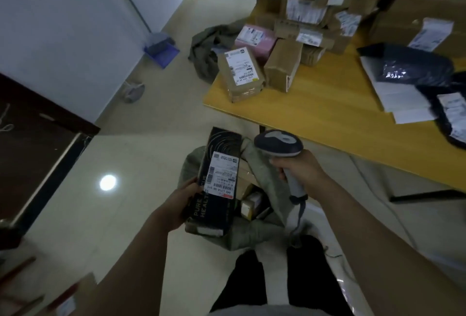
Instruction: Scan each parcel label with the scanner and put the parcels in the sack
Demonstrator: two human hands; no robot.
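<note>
My left hand (181, 201) grips a long black box parcel (217, 199) by its left side, white label (224, 175) facing up. The box hangs over the open grey-green sack (264, 179) on the floor, which holds several brown parcels. In my right hand (298, 166) I hold the grey scanner (278, 146) by its handle, its head just right of the box's top end, its cable trailing down. More brown cardboard parcels (240, 73) and a pink one (254, 38) are piled on the yellow table (327, 113).
Black plastic mailers (413, 68) and white papers lie on the table's right part. Another grey-green sack (209, 48) lies on the floor behind the table's corner. A dark cabinet (32, 146) stands at the left, a blue tray (161, 49) by the wall.
</note>
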